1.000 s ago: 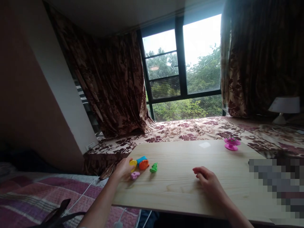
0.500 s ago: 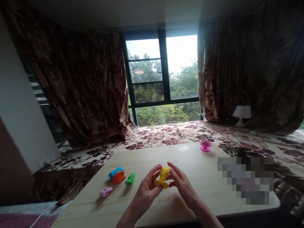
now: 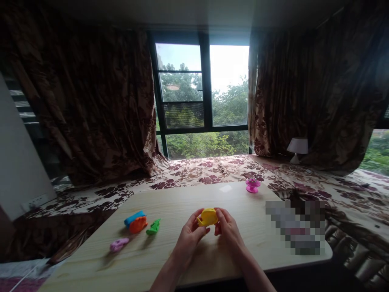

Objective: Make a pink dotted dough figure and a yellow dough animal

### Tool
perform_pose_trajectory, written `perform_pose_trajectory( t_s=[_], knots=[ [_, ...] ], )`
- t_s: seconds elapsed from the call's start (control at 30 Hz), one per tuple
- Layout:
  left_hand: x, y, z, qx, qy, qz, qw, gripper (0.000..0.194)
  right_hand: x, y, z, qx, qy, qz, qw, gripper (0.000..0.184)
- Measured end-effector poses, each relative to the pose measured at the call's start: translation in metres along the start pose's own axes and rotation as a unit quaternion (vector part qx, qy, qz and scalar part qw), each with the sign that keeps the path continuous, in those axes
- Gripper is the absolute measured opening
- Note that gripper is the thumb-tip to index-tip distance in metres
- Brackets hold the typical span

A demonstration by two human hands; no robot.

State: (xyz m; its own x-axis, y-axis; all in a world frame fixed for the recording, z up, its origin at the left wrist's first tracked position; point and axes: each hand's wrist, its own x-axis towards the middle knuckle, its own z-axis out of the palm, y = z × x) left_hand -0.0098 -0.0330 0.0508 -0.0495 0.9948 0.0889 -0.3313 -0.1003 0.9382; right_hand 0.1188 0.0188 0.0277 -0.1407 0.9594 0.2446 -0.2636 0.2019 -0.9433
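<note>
Both hands hold a yellow modelling-clay piece just above the table. Its broad, rounded face is turned toward me, and a thin edge sticks out at the left. My left hand pinches it from the left, thumb below and fingers behind. On the other side, my right hand grips its right end between thumb and fingers. Left of the hands lie a green clay piece, an orange lump against a blue one, and a pink-purple piece.
A pink stand-shaped clay piece is near the far edge of the pale wooden table. A blurred-out patch covers something at the right. Beyond are a floral-covered ledge, curtains, a window and a white lamp.
The yellow clay was upright with its flat disc at the bottom; now it is tipped so its broad face shows. My right fingers have closed on it. The view has shifted slightly right.
</note>
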Motion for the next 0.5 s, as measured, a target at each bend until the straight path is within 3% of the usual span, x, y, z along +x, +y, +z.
perform_pose_trajectory(
  t_s=[0.2,0.37,0.5],
  knots=[
    [0.000,-0.006,-0.013,-0.058,-0.025,-0.027,0.998,0.039,-0.004,-0.003,0.003,0.005,-0.029,-0.008,1.000,0.044],
    [0.000,-0.007,-0.013,-0.069,-0.031,-0.031,0.997,0.029,-0.006,-0.002,0.000,0.003,-0.031,0.004,1.000,0.046],
    [0.002,-0.009,-0.012,-0.054,-0.026,-0.024,0.998,0.028,-0.011,-0.005,0.003,-0.029,-0.067,-0.015,0.997,0.050]
  ],
)
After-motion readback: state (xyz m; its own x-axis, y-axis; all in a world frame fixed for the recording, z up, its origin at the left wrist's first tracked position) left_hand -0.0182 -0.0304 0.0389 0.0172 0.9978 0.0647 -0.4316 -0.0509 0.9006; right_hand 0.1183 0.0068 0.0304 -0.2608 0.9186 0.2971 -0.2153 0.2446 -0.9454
